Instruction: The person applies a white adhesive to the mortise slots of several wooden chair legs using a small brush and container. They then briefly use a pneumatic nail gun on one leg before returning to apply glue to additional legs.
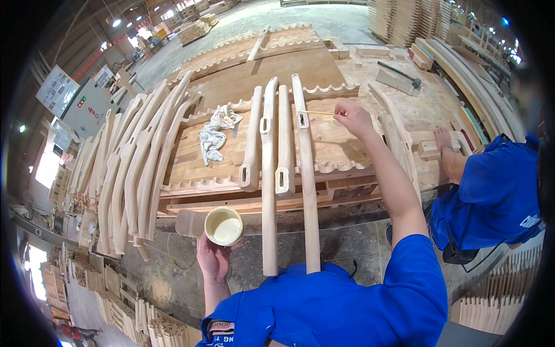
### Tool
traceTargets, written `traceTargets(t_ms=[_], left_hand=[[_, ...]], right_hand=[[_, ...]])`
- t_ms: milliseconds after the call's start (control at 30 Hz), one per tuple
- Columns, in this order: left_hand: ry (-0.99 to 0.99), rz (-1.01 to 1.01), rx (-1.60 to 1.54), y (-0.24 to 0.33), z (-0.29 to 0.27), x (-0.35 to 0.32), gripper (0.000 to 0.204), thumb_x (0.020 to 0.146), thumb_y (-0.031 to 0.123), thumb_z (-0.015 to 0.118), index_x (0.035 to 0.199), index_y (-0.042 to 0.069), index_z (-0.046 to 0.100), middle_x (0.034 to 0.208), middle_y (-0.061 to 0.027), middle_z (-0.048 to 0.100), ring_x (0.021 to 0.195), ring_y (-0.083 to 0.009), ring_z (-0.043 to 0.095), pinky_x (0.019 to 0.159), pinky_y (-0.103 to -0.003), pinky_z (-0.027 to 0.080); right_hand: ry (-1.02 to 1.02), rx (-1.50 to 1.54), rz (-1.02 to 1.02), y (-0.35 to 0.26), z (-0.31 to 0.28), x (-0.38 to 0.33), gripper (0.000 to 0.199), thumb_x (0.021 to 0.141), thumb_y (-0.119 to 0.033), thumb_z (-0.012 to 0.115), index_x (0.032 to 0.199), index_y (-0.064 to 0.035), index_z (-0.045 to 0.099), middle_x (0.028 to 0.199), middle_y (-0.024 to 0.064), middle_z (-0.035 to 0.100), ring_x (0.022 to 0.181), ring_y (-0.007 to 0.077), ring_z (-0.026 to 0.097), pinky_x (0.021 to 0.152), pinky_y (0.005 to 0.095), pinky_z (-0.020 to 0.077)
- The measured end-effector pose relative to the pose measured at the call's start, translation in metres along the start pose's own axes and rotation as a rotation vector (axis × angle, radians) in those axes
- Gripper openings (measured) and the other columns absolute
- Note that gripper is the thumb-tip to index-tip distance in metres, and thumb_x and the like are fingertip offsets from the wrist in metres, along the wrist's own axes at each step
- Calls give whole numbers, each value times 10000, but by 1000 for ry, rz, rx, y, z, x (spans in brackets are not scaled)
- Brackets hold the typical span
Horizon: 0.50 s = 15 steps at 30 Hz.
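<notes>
White rag (215, 134) left of four curved wooden rails (284, 144); right hand (351, 117) pinches thin stick (315, 112) at slotted rail; left hand (213, 259) grips glue cup (224, 226).

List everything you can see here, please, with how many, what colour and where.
Curved wooden parts: four, pale, side by side on the bench.
Thin stick: one, yellowish, tip at a slotted part.
Cup of cream paste: one, near the bench's front edge.
Rag: one, white, on the bench.
Stacked curved parts: many, pale, at left.
Co-worker: one, blue shirt, at right.
Left hand: holds the cup.
Right hand: holds the stick.
</notes>
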<state>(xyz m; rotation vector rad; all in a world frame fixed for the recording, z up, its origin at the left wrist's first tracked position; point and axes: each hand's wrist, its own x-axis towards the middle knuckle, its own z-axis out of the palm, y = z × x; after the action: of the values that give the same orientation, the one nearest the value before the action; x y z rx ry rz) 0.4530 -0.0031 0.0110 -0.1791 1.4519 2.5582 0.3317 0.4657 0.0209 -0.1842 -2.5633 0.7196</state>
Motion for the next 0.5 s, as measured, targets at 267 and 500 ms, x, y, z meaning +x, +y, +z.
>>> traceTargets(t_ms=[267,500], left_hand=[[-37,-28,49,4,3,16,422,977,300,308,1279,46,458,1215,-151,558,1042,-302,602,755,-479,561],[-89,-12,77,15,27,48,381,984,240,352,1275,3,413,1225,-163,536,1072,-299,584,744,-480,572]], right_hand=[[137,-101,-146,-31,-8,-14,107,809,-210,620,875,-131,596,822,47,591,773,268,610,648,391,492],[26,-146,-545,-159,-77,-64,97,801,-184,641,786,-92,613,772,52,592,729,242,587,652,374,441]])
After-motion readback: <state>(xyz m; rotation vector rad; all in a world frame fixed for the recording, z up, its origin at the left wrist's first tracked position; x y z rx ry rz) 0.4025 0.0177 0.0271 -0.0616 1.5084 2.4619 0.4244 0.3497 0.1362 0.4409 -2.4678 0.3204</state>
